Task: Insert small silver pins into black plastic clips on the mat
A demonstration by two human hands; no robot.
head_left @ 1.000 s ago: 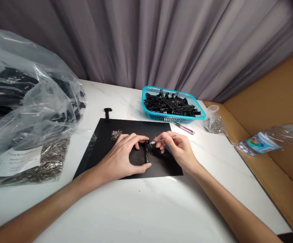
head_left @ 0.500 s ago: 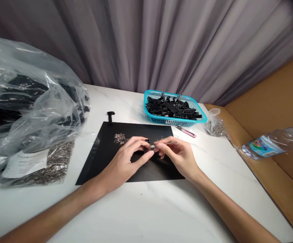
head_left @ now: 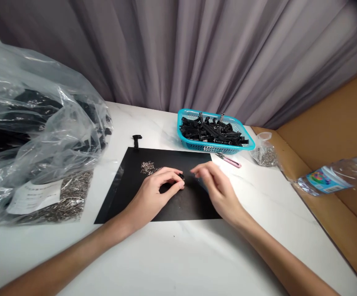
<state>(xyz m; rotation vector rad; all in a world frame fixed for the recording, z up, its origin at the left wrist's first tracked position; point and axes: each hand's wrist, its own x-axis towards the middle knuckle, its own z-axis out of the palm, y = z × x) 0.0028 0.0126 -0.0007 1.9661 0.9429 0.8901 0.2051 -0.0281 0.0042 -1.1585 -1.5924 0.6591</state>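
Note:
My left hand [head_left: 158, 187] is closed over the black mat [head_left: 181, 207], thumb and fingertips pinching a small black plastic piece [head_left: 181, 176]. Most of that piece is hidden by the fingers. To its right, apart from it, my right hand [head_left: 217, 187] hovers above the mat's right side. Its fingers are curled and smeared by motion, so whether they hold anything cannot be made out. A small pile of tiny metal pins [head_left: 147, 167] lies on the mat beyond my left hand.
A turquoise basket [head_left: 217, 146] full of black clip-like parts stands at the back, with pink-handled snips [head_left: 229, 161] before it. A black T-shaped part [head_left: 136, 141] lies behind the mat. Plastic bags [head_left: 55, 135] fill the left; a small bag [head_left: 265, 155] and bottle [head_left: 329, 179] are right.
My right hand has drawn away to the right from the black piece. The slim grey tool it held there no longer shows. My left hand keeps its pinch; the view has shifted slightly.

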